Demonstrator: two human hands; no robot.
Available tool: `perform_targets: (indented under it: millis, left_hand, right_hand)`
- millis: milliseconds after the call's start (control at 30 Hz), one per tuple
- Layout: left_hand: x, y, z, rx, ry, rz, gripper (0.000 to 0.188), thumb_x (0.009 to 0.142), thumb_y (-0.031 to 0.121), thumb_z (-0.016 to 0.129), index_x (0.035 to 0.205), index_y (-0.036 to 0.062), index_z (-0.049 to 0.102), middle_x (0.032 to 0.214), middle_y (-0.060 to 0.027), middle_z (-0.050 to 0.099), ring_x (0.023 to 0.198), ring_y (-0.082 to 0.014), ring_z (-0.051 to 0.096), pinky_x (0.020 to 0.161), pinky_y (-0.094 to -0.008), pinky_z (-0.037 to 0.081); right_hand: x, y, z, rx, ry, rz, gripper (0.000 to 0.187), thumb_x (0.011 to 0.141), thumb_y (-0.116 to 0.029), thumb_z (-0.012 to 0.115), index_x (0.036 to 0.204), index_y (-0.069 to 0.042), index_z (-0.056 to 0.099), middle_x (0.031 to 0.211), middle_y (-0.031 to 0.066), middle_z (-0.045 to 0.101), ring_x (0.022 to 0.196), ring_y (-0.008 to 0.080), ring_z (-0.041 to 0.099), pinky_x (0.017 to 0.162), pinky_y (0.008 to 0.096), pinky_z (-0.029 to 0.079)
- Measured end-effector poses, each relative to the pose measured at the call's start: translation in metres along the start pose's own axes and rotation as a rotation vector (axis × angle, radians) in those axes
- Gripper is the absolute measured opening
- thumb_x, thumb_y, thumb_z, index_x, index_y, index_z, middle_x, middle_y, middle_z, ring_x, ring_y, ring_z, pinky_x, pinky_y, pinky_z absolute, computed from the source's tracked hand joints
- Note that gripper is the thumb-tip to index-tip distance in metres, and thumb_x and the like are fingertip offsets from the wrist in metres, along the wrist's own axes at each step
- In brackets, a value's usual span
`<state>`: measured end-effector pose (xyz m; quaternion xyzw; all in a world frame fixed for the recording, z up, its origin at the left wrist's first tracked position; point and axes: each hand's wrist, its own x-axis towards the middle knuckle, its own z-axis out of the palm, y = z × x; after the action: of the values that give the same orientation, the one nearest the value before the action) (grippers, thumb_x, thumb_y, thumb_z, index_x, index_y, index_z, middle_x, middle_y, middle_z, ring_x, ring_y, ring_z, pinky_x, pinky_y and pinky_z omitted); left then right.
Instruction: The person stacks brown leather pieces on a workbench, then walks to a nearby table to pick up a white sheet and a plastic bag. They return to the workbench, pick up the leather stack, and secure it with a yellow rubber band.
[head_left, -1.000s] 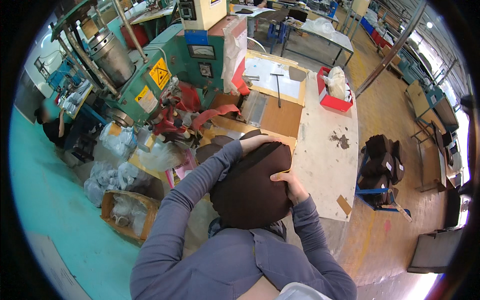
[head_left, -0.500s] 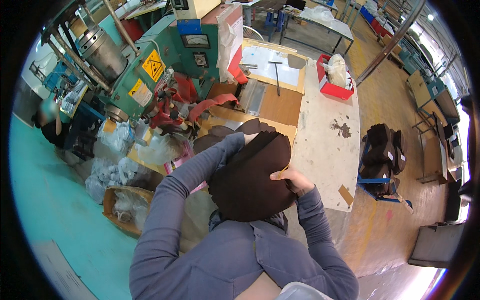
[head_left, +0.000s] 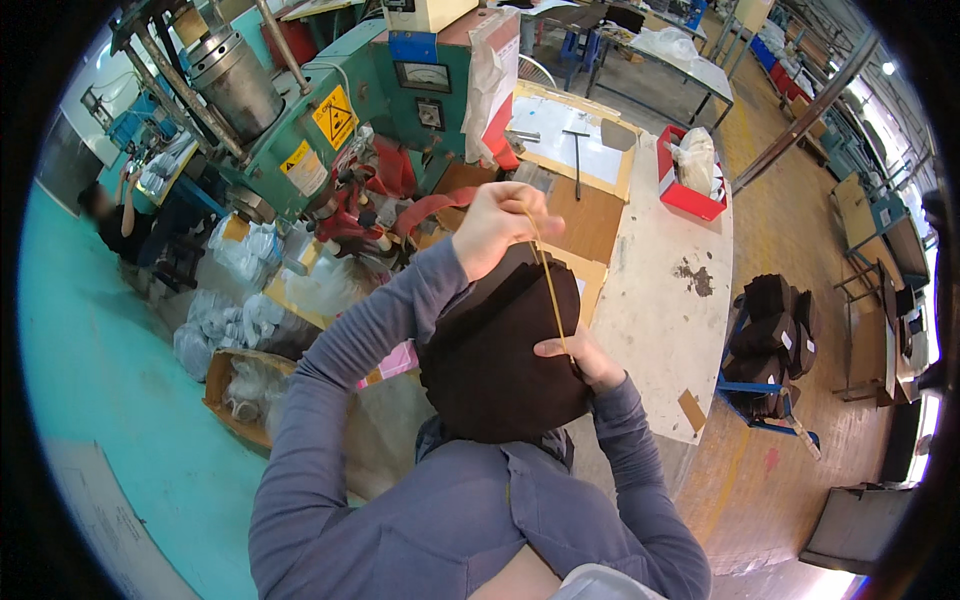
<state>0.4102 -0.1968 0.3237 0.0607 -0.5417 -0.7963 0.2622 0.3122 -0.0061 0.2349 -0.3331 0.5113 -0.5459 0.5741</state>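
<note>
A thick stack of dark brown, fabric-like pieces (head_left: 500, 365) rests against my lap, with its upper edges fanned a little. My right hand (head_left: 592, 362) grips the stack's right side, thumb on the front face and the other fingers hidden behind. Above the stack, my left hand (head_left: 503, 228) is closed on a yellow rubber band (head_left: 552, 290). The band is stretched taut across the stack's upper right part, running down to my right thumb. Whether it also passes behind the stack is hidden.
Ahead stands a green press machine (head_left: 335, 125) with red clamps beside it. A pale worktable (head_left: 665, 300) carries a red box (head_left: 690, 172) and a T-shaped rod (head_left: 577, 165). At right, a blue cart (head_left: 770, 388) holds brown stacks. A person (head_left: 125, 215) sits far left.
My left hand has come up from behind the stack and pulled the yellow band upward, away from it. My right hand keeps its grip. The view has shifted slightly.
</note>
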Motion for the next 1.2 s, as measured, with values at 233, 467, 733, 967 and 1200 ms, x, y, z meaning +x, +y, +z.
perform_targets:
  millis: [233, 467, 733, 967, 1200]
  left_hand:
    - [-0.072, -0.037, -0.086, 0.207, 0.039, 0.112, 0.052, 0.091, 0.036, 0.058, 0.053, 0.0080, 0.037, 0.055, 0.0035, 0.034, 0.052, -0.0069, 0.029, 0.050, -0.0253, 0.021]
    - [-0.137, -0.083, -0.120, 0.184, 0.058, 0.025, 0.062, 0.088, 0.051, 0.057, 0.052, 0.0077, 0.032, 0.053, 0.0024, 0.030, 0.051, -0.0094, 0.027, 0.049, -0.0265, 0.022]
    - [-0.228, -0.127, -0.108, 0.242, 0.350, -0.028, 0.042, 0.096, 0.027, 0.049, 0.062, 0.0043, 0.043, 0.070, -0.0022, 0.046, 0.066, -0.0080, 0.036, 0.060, -0.0240, 0.031]
    - [-0.195, -0.118, -0.079, 1.072, 0.330, 0.071, 0.040, 0.091, 0.032, 0.055, 0.067, 0.0012, 0.059, 0.079, -0.0093, 0.055, 0.069, -0.0251, 0.051, 0.063, -0.0314, 0.039]
    - [-0.196, -0.131, -0.032, 0.457, 0.465, -0.140, 0.041, 0.100, 0.041, 0.038, 0.104, 0.0025, 0.052, 0.089, -0.0007, 0.047, 0.088, -0.0091, 0.043, 0.081, -0.0228, 0.036]
  right_hand:
    - [-0.013, 0.015, -0.004, 0.109, 0.046, 0.036, 0.083, 0.062, -0.008, 0.073, 0.135, 0.002, 0.035, 0.128, 0.0112, 0.048, 0.116, 0.0225, 0.045, 0.101, 0.0324, 0.034]
    - [-0.041, 0.034, -0.023, 0.252, 0.187, 0.143, 0.055, 0.062, -0.006, 0.068, 0.115, 0.003, 0.056, 0.102, 0.0102, 0.062, 0.095, 0.0215, 0.058, 0.086, 0.0314, 0.045]
    - [-0.044, 0.070, -0.036, 0.708, 0.439, 0.000, 0.052, 0.068, -0.016, 0.059, 0.116, 0.003, 0.053, 0.111, 0.0168, 0.060, 0.099, 0.0321, 0.059, 0.088, 0.0408, 0.050]
    - [-0.058, 0.122, -0.068, 0.796, 0.286, -0.304, 0.071, 0.059, -0.021, 0.064, 0.125, 0.000, 0.049, 0.121, 0.0165, 0.056, 0.108, 0.0352, 0.055, 0.097, 0.0455, 0.044]
    - [-0.059, 0.106, -0.064, 0.715, 0.473, -0.156, 0.060, 0.067, -0.026, 0.062, 0.121, 0.000, 0.051, 0.116, 0.0149, 0.059, 0.103, 0.0323, 0.057, 0.091, 0.0423, 0.047]
